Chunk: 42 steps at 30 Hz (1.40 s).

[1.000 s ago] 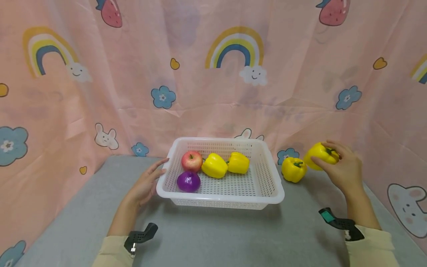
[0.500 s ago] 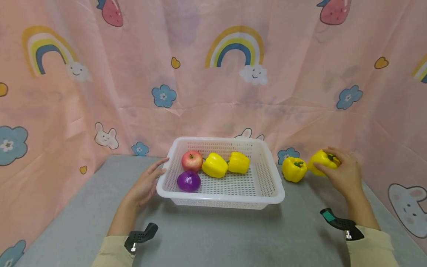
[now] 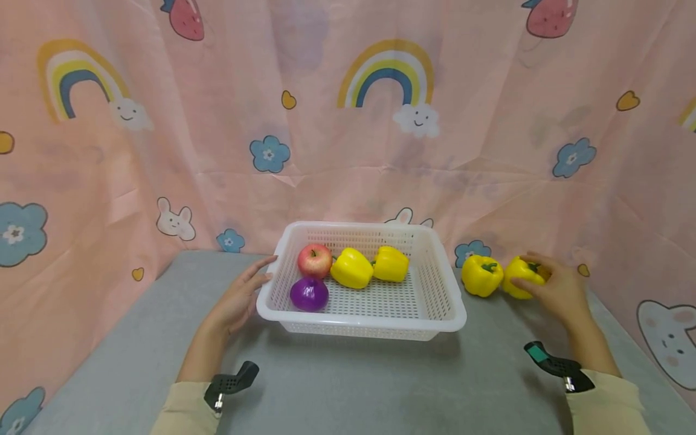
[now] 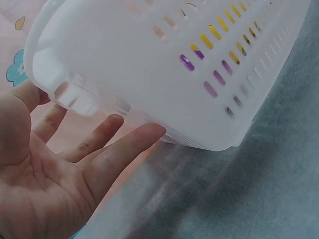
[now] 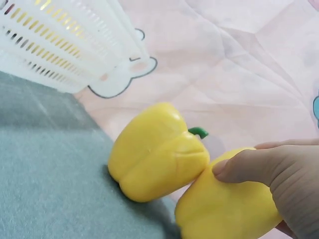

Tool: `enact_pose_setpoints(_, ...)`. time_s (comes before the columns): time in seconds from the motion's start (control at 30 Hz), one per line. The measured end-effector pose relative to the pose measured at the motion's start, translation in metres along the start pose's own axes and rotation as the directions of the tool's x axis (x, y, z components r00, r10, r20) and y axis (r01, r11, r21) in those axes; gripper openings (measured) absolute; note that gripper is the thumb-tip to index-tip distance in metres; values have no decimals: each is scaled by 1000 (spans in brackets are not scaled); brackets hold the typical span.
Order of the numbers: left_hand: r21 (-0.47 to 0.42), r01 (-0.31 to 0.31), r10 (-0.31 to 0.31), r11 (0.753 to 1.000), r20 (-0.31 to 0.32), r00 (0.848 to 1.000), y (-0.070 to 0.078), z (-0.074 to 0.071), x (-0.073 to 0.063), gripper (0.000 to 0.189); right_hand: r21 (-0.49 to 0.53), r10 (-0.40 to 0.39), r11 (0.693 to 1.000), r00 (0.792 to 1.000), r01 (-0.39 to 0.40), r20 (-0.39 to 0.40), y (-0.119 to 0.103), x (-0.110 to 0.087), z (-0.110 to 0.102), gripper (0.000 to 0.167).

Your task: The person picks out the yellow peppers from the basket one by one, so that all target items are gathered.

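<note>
The right hand (image 3: 564,293) is pinching a yellow pepper (image 3: 515,270) between thumb and fingers at the right end of the table (image 3: 353,386), seemingly placing it or picking it up, and the next move is probably calling for care close beside the neighbouring pepper (image 3: 481,277). The left hand (image 3: 236,302) is resting extended fingers against the basket (image 3: 360,322); the held pepper is looking glossy and lobed.
</note>
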State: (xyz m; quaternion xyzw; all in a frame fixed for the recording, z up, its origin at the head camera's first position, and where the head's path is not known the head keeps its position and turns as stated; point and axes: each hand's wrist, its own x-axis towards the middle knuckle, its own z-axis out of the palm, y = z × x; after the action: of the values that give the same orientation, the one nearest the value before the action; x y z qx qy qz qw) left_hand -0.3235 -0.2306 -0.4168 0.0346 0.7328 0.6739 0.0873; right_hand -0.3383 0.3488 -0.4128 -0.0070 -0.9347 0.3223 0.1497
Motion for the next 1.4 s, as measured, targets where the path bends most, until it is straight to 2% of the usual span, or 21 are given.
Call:
enact_pose_setpoints(0.2,-7,3,-3,1000,7,1000,0,-2,0,52,-31,10,999,998,-8,66,4,2,2,68)
enact_pose_setpoints(0.53,9,13,-13,1000,4,1000,1,-1,1,51,-30,-28,999,996,31,87,6,1,-2,67)
enact_pose_setpoints(0.93,6,16,-16,1000,-8,1000,3,0,-1,51,-35,-40,998,997,42,62,6,1,3,64)
enact_pose_setpoints(1.13,15,12,-12,1000,-6,1000,3,0,-2,51,-32,-33,999,997,35,72,5,1,1,67)
enact_pose_setpoints(1.4,23,9,-9,1000,-8,1000,4,1,-2,51,-22,-14,1000,999,14,42,2,2,-3,71)
